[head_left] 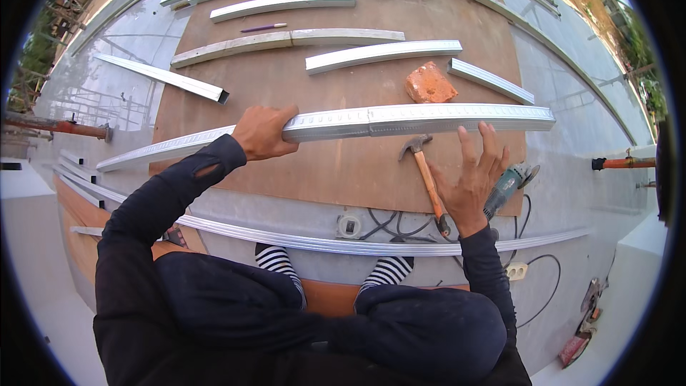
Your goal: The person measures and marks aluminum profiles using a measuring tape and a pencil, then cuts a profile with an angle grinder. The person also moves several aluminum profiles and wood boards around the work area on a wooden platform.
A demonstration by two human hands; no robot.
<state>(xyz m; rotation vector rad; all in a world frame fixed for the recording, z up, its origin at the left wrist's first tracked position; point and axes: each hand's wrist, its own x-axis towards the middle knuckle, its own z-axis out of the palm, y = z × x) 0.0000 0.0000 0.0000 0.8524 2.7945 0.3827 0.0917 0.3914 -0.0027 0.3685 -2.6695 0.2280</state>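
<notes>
My left hand (263,132) is closed around a long silver metal channel (421,117) with a perforated face, raised crosswise over a brown board (307,179). My right hand (471,164) is raised near the channel’s right part, fingers apart and bent slightly, its fingertips at or just under the lower edge; contact is unclear. A claw hammer (427,182) with a wooden handle lies just left of that hand, and a green angle grinder (506,189) lies beside it on the right. An orange brick chunk (431,84) sits beyond the channel.
Several metal lengths (382,56) lie across the board, with a purple pencil (264,27). Another long profile (321,239) runs before my striped socks. Cables, a tape measure (349,226) and a socket block (517,270) lie nearby. Orange props (618,162) stand at both sides.
</notes>
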